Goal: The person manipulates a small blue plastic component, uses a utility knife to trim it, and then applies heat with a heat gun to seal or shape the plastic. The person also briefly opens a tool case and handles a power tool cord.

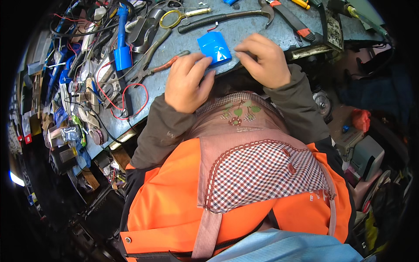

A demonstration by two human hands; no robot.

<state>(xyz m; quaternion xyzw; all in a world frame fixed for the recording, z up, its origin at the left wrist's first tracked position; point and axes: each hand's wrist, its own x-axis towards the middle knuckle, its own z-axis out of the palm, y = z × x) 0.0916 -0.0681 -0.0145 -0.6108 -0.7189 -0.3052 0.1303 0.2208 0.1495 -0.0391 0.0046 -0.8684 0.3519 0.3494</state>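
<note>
A blue shrink-wrapped battery pack (214, 47) lies at the near edge of the bench, with a short red lead and a small white connector at its far side. My left hand (188, 82) is closed at the pack's lower left corner; its index fingertip touches the wrap and its thumb sits by the near edge. To the right of the pack is my right hand (264, 61), its fingers bent, thumb and index apart with nothing between them. A narrow gap separates those fingertips from the pack.
Beyond the pack lies a claw hammer (222, 18). Red-handled pliers (163, 63), a blue tool (122, 43) and a looped red wire (146, 94) lie left, beside heaped tools and cables. A black-and-red handled tool (292, 19) is at far right. The bench (163, 43) ends before my apron.
</note>
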